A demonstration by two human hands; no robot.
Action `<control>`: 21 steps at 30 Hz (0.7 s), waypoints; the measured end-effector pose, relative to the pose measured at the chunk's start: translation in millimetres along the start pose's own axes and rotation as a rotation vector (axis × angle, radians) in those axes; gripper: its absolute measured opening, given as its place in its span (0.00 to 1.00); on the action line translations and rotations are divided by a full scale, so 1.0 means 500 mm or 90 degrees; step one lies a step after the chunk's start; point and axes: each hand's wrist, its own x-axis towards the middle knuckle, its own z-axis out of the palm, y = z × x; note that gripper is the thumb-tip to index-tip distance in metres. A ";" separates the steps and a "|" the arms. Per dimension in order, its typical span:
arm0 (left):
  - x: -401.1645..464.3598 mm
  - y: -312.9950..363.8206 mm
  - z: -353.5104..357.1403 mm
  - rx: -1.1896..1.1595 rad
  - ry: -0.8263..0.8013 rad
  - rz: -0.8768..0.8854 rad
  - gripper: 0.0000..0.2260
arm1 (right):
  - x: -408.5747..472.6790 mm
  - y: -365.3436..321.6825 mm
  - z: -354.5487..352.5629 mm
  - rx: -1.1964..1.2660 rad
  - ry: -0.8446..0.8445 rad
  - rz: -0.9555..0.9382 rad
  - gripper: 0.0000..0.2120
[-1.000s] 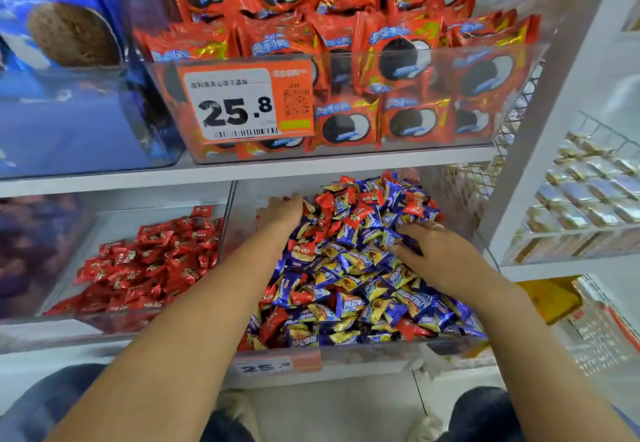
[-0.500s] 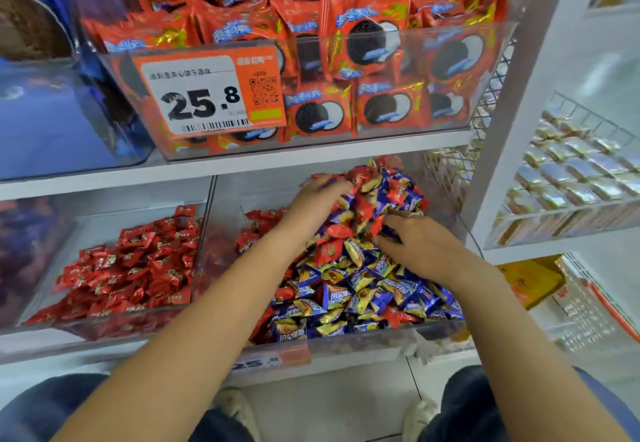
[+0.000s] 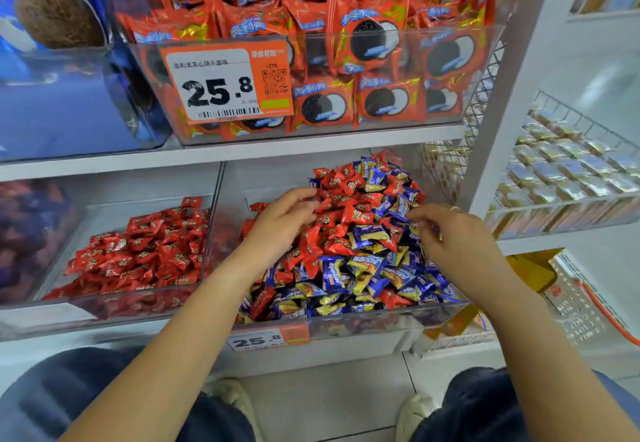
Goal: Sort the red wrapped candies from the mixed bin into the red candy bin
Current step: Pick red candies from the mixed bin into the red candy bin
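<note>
The clear mixed bin (image 3: 346,325) sits on the lower shelf, heaped with red candies (image 3: 349,214) near the top and blue-and-yellow ones (image 3: 363,268) lower down. To its left stands the red candy bin (image 3: 114,304), holding a layer of red wrapped candies (image 3: 145,254). My left hand (image 3: 280,223) lies on the left slope of the heap, its loosely bent fingers touching red candies. My right hand (image 3: 453,237) rests on the right slope, fingers stretched toward the blue wrappers. I see no candy pinched in either hand.
A shelf just above carries a clear bin of orange cookie packs (image 3: 346,70) with a 25.8 price tag (image 3: 225,84). A white upright (image 3: 512,88) and a wire basket (image 3: 571,178) stand to the right. My knees and shoes are below the shelf.
Both hands have raked through the heap, and more red candies now show at its top. My left hand has shifted from the back left toward the heap's middle.
</note>
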 end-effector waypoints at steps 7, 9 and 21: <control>-0.002 -0.012 0.019 0.135 -0.009 0.042 0.19 | -0.010 -0.042 0.044 -0.007 -0.083 -0.085 0.25; 0.008 -0.011 0.024 0.169 0.008 0.043 0.19 | -0.004 -0.043 0.048 -0.015 -0.107 -0.074 0.26; 0.046 0.004 0.096 0.424 -0.078 0.081 0.18 | 0.024 -0.020 0.031 0.004 -0.046 0.001 0.20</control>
